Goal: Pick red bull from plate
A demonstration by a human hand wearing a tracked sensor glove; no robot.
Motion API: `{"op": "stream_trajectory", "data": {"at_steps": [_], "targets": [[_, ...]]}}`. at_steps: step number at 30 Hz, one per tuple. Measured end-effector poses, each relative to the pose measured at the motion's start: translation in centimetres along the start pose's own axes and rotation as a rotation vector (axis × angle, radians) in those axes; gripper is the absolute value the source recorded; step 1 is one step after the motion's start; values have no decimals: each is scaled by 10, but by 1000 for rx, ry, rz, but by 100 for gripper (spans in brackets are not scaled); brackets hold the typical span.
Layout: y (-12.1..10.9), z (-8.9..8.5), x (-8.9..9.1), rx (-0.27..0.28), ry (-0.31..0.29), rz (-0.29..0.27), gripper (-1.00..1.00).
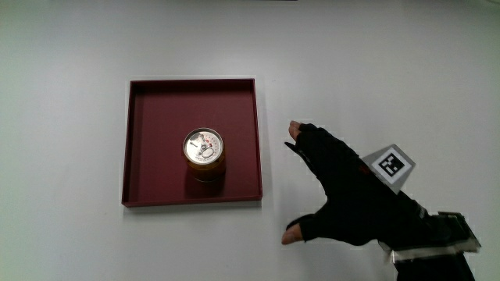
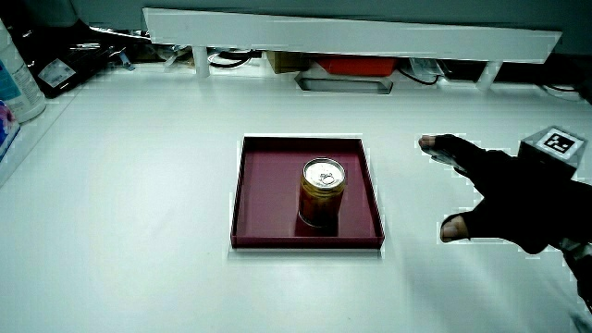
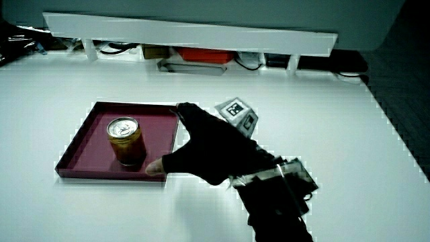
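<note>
Hands (image 1: pixel 344 187) beside plate (image 1: pixel 141 140), can (image 1: pixel 204 154) apart

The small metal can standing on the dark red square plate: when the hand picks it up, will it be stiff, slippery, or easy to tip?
The small metal can is probably stiff and somewhat slippery, as its wall looks smooth and shiny. It stands upright on a narrow base, taller than wide, so a sideways push may tip it, and it would then roll. The dark red square plate has a low rim that might stop it.

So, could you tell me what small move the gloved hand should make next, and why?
Probably slide the black-gloved hand over the dark red square plate's rim toward the upright gold can with a silver top. The hand is beside the plate with fingers spread, holding nothing, and the can stands alone mid-plate.
</note>
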Motion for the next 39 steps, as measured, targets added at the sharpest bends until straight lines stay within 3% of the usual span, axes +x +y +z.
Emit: {"op": "stream_trajectory", "data": {"at_steps": [4,5,6,8,10,12,14,16,17,21,23,25,27,36,39], "targets": [[15,-2,-4,-21,73,-24,0],[19,-3,-5,-30,65,-62,0],[24,-5,-7,-35,98,-35,0],[33,-9,-9,-43,103,-12,0],[42,-13,-9,-51,112,-24,0],[53,-16,-5,-38,109,55,0],[59,-18,-3,-50,117,-46,0],[67,-20,-3,-51,147,-23,0],[72,-22,-1,-51,142,-47,0],[89,-29,-1,-59,186,7,0],[94,-32,-5,-63,204,-27,0],[107,-37,-1,-50,193,87,0],[116,-42,1,-45,191,104,0],[141,-63,9,-31,245,131,0],[145,-68,14,-29,255,113,0]]}}
